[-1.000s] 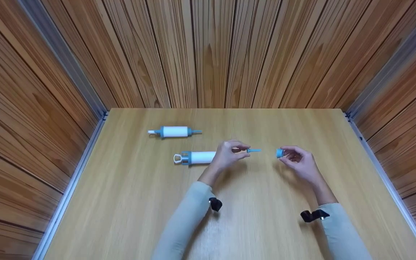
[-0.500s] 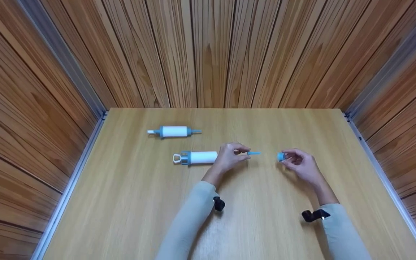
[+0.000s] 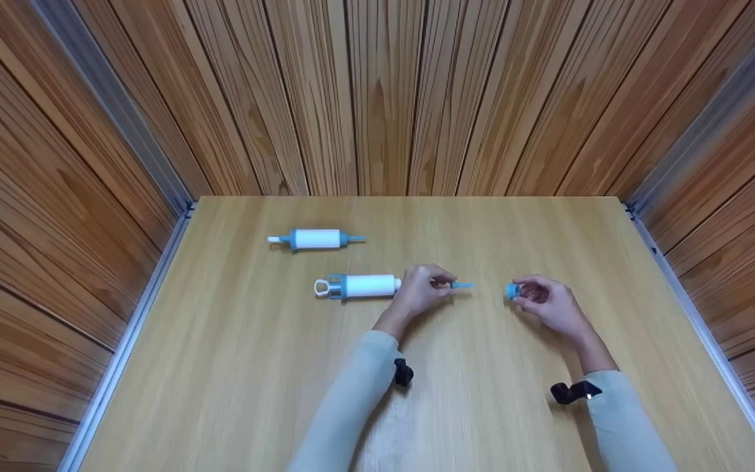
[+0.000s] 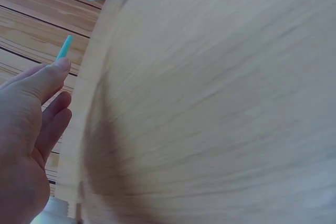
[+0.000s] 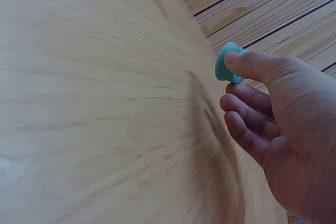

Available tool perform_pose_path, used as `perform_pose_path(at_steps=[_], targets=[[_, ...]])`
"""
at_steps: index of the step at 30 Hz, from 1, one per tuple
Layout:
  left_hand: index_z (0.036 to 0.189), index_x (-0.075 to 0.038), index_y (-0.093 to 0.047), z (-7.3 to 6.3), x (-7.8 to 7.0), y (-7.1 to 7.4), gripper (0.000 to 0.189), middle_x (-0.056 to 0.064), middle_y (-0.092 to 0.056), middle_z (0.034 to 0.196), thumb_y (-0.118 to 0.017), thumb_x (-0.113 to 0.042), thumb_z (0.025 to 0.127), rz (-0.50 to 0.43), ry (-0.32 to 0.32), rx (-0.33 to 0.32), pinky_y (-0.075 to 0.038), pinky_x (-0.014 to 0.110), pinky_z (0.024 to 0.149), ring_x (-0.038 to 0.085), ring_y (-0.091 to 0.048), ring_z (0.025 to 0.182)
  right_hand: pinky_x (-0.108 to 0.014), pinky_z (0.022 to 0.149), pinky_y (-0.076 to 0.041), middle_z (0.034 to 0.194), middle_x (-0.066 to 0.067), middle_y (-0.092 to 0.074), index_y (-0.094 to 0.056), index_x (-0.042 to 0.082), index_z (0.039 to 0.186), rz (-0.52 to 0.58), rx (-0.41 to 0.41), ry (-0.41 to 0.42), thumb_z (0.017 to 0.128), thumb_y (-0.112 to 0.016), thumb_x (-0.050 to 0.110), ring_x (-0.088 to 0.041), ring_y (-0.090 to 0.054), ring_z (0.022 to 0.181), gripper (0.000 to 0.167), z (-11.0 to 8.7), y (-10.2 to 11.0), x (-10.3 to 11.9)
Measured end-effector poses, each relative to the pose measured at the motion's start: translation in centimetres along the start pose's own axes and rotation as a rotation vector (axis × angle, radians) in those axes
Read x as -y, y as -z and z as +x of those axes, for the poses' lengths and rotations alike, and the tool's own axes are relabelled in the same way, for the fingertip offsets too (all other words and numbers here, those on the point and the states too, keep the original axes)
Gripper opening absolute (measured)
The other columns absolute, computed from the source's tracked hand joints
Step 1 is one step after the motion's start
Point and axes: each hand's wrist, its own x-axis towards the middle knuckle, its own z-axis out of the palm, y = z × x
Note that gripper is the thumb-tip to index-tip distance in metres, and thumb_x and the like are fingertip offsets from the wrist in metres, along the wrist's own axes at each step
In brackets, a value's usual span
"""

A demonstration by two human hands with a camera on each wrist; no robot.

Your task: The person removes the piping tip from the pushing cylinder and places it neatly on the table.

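Observation:
My left hand (image 3: 419,288) pinches a thin blue tapered nozzle (image 3: 463,285) between thumb and fingertips, its narrow end pointing right. To the right, my right hand (image 3: 548,303) holds a blue screw cap (image 3: 512,291) between thumb and index finger, the cap's open side turned toward the nozzle. Threads show inside the cap in the left wrist view. Nozzle and cap are apart, with a gap between the hands. Just left of my left hand lies a white syringe-like barrel (image 3: 369,286), with a blue slotted collar and white loop handle at its left end.
Farther back on the wooden table (image 3: 253,367) lies a similar white tube (image 3: 317,238) with blue ends, a thin blue tip on its right. Wood-plank walls (image 3: 384,98) with metal edge rails enclose the table at the back and sides.
My left hand has moved slightly right and toward the near side with the nozzle, uncovering more of the barrel's right end. My right hand has shifted slightly right and nearer with the cap.

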Motion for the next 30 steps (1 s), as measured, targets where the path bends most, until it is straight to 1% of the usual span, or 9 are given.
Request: perform_pose_path(at_steps=[1,3,5,8,11,15,20,25,30], targets=[[0.12,-0.008,-0.088,-0.2,0.0,-0.1,0.022,0.007,-0.087,0.119,-0.088,-0.013,0.098,0.009,-0.005,0.0,-0.064,0.025,0.096,0.015,-0.079,0.107,-0.015,0.08,-0.056,0.117,-0.027,-0.075,-0.071,-0.005,0.139,-0.009,0.004,-0.001,0.103,-0.078,0.002,-0.001,-0.066,0.092,0.036,-0.1,0.0,-0.1],[0.12,-0.011,-0.088,-0.3,0.2,-0.2,0.022,0.004,-0.087,0.119,-0.088,-0.014,0.098,0.034,-0.003,0.0,-0.064,0.022,0.096,0.011,-0.08,0.107,-0.015,0.081,-0.056,0.117,-0.027,-0.075,-0.072,-0.005,0.139,-0.019,0.007,0.0,0.104,-0.077,0.001,-0.002,-0.066,0.092,0.036,-0.2,0.0,-0.2],[0.121,-0.011,-0.088,-0.5,0.0,-0.2,0.023,0.006,-0.087,0.121,-0.088,-0.012,0.098,0.041,0.018,0.005,-0.064,0.024,0.097,0.013,-0.08,0.109,-0.015,0.08,-0.055,0.116,-0.026,-0.075,-0.072,-0.004,0.138,-0.022,0.0,-0.003,0.104,-0.077,0.0,-0.002,-0.065,0.092,0.035,-0.3,0.1,-0.2],[0.123,-0.013,-0.087,-0.7,-0.4,-0.2,0.024,0.004,-0.087,0.122,-0.088,-0.014,0.099,0.091,0.035,0.003,-0.065,0.026,0.098,0.015,-0.081,0.11,-0.015,0.08,-0.055,0.115,-0.024,-0.075,-0.073,-0.002,0.138,-0.027,0.0,-0.009,0.104,-0.078,0.002,-0.003,-0.064,0.092,0.035,-0.4,0.2,-0.1],[0.124,-0.015,-0.087,-0.7,-0.7,-0.3,0.025,0.003,-0.086,0.124,-0.087,-0.015,0.1,0.117,0.076,0.006,-0.064,0.029,0.102,0.016,-0.08,0.115,-0.015,0.08,-0.055,0.116,-0.023,-0.074,-0.073,0.0,0.139,-0.03,0.012,-0.02,0.104,-0.078,0.005,-0.005,-0.064,0.093,0.036,-0.4,0.2,0.0],[0.126,-0.017,-0.086,-0.7,-0.8,-0.4,0.025,0.002,-0.086,0.126,-0.086,-0.016,0.101,0.141,0.097,0.018,-0.064,0.034,0.106,0.018,-0.08,0.119,-0.015,0.08,-0.055,0.118,-0.025,-0.074,-0.072,0.0,0.141,-0.03,0.022,-0.036,0.105,-0.078,0.006,-0.006,-0.065,0.094,0.037,-0.4,0.3,0.0],[0.124,-0.016,-0.087,-0.8,-0.6,-0.6,0.024,0.002,-0.086,0.126,-0.086,-0.015,0.1,0.164,0.085,0.022,-0.064,0.034,0.107,0.019,-0.08,0.12,-0.015,0.08,-0.055,0.116,-0.024,-0.075,-0.073,-0.002,0.138,-0.036,0.0,-0.048,0.103,-0.079,0.002,-0.004,-0.065,0.091,0.036,-0.1,0.2,-0.2],[0.121,-0.017,-0.088,-0.8,-0.2,-0.8,0.023,0.001,-0.087,0.122,-0.089,-0.018,0.098,0.216,0.053,0.012,-0.06,0.031,0.106,0.019,-0.078,0.116,-0.015,0.078,-0.055,0.111,-0.021,-0.076,-0.074,-0.004,0.135,-0.041,-0.014,-0.043,0.101,-0.08,0.002,-0.002,-0.065,0.088,0.035,0.1,-0.2,-0.2],[0.119,-0.016,-0.089,-0.7,-0.2,-0.9,0.023,0.0,-0.088,0.119,-0.091,-0.02,0.096,0.252,0.025,0.006,-0.055,0.034,0.11,0.02,-0.076,0.115,-0.015,0.077,-0.053,0.11,-0.025,-0.076,-0.075,-0.005,0.133,-0.042,-0.029,-0.048,0.1,-0.082,0.003,-0.001,-0.063,0.085,0.035,0.3,-0.3,0.1]])
